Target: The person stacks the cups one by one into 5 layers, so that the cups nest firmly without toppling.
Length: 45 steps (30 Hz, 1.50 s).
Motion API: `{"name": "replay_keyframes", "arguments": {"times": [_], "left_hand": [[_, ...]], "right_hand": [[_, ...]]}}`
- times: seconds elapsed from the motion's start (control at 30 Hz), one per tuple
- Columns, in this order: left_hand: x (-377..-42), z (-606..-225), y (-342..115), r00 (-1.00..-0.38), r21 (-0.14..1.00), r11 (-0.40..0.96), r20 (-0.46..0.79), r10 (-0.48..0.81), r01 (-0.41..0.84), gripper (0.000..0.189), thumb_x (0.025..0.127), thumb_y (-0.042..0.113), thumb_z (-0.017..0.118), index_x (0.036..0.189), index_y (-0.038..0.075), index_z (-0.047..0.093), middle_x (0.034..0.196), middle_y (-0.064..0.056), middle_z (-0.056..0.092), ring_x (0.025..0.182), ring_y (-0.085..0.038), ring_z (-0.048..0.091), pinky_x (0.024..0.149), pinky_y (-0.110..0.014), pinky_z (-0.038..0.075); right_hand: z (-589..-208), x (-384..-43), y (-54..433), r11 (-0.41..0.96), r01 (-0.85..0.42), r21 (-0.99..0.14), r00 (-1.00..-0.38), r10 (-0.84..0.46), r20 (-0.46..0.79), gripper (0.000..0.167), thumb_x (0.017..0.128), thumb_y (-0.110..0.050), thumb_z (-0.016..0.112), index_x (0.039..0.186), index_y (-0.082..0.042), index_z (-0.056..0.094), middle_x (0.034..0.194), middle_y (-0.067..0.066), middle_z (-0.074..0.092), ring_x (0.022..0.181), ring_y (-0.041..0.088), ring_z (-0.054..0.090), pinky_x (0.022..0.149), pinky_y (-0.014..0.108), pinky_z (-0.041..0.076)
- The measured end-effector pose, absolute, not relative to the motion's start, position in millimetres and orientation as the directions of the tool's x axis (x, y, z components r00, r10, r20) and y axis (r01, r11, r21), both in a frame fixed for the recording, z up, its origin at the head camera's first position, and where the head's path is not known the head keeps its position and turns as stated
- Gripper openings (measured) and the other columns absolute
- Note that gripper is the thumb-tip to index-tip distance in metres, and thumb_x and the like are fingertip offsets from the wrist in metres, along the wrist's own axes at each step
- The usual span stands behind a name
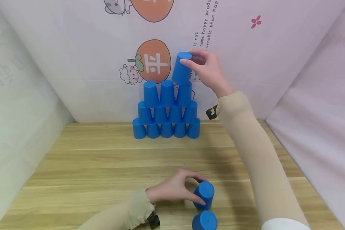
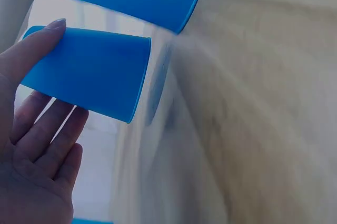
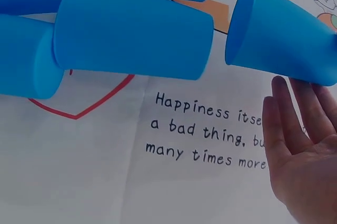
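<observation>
Upside-down blue cups stand in a stacked wall at the back of the table, with a third row of three cups (image 1: 167, 93) on top. My right hand (image 1: 208, 68) pinches a tilted blue cup (image 1: 181, 70) above the right end of that row; the right wrist view shows a gap between this cup (image 3: 284, 34) and the cup (image 3: 134, 32) below. Near the front, my left hand (image 1: 175, 188) grips another upside-down blue cup (image 1: 205, 193) between thumb and fingers. In the left wrist view, the thumb lies across that cup (image 2: 89, 71).
One more blue cup (image 1: 205, 220) stands at the front edge of view, close to the left hand's cup. Behind the wall of cups hangs a white printed cloth (image 1: 233, 32). The wooden table (image 1: 103, 159) has white cloth sides left and right.
</observation>
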<state>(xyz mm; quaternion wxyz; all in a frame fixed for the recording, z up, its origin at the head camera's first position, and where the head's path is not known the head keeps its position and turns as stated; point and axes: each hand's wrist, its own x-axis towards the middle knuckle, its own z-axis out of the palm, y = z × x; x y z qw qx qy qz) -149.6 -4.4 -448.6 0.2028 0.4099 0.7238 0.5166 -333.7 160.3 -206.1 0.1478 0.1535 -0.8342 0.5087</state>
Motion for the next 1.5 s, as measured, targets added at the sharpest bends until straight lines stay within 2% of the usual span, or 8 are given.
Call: {"name": "replay_keyframes", "arguments": {"times": [0.23,0.53,0.9,1.13,1.37,1.5], "left_hand": [[-154,-445,-19,-0.64,0.907,0.185,0.111,0.76,0.377,0.054,0.082,0.03,0.089,0.13,0.019,0.068,0.12,0.017,0.067,0.113,-0.003,0.06,0.105,-0.041,0.045],[-158,-448,-22,-0.649,0.893,0.215,0.106,0.754,0.395,0.054,0.081,0.035,0.089,0.13,0.021,0.068,0.121,0.018,0.067,0.114,-0.002,0.059,0.106,-0.04,0.045],[-160,-450,-25,-0.655,0.893,0.211,0.114,0.747,0.397,0.056,0.081,0.034,0.089,0.131,0.021,0.068,0.122,0.018,0.066,0.116,-0.002,0.059,0.106,-0.039,0.044],[-164,-443,-32,-0.677,0.899,0.186,0.148,0.721,0.395,0.055,0.082,0.029,0.089,0.131,0.017,0.068,0.121,0.015,0.067,0.117,-0.006,0.059,0.108,-0.049,0.042],[-173,-426,-50,-0.751,0.898,0.21,0.173,0.638,0.385,0.055,0.08,0.033,0.089,0.13,0.022,0.068,0.121,0.015,0.067,0.12,-0.009,0.058,0.109,-0.058,0.036],[-179,-414,-61,-0.796,0.885,0.242,0.201,0.572,0.398,0.055,0.08,0.033,0.089,0.129,0.019,0.068,0.123,0.011,0.067,0.122,-0.014,0.057,0.109,-0.063,0.034]], "right_hand": [[-209,-346,145,0.468,-0.358,-0.808,-0.93,-0.107,0.351,0.067,0.09,-0.053,0.074,0.146,-0.022,0.056,0.141,-0.003,0.06,0.128,0.014,0.056,0.106,0.035,0.046],[-207,-350,136,0.502,-0.337,-0.797,-0.938,-0.106,0.329,0.069,0.09,-0.054,0.072,0.149,-0.022,0.053,0.145,-0.003,0.057,0.131,0.014,0.053,0.107,0.035,0.044],[-213,-353,135,0.471,-0.34,-0.814,-0.937,-0.101,0.334,0.069,0.09,-0.055,0.073,0.147,-0.021,0.055,0.143,-0.002,0.059,0.13,0.015,0.054,0.106,0.038,0.046],[-213,-348,139,0.444,-0.331,-0.833,-0.942,-0.1,0.321,0.073,0.088,-0.06,0.072,0.15,-0.025,0.052,0.147,-0.003,0.055,0.134,0.014,0.05,0.107,0.04,0.045],[-213,-334,156,0.42,-0.396,-0.816,-0.914,-0.098,0.393,0.067,0.091,-0.053,0.072,0.148,-0.022,0.054,0.143,-0.004,0.059,0.13,0.014,0.054,0.107,0.038,0.045],[-216,-322,167,0.391,-0.444,-0.806,-0.891,-0.1,0.443,0.063,0.092,-0.047,0.074,0.146,-0.019,0.056,0.141,-0.003,0.061,0.128,0.015,0.056,0.106,0.035,0.045]]}}
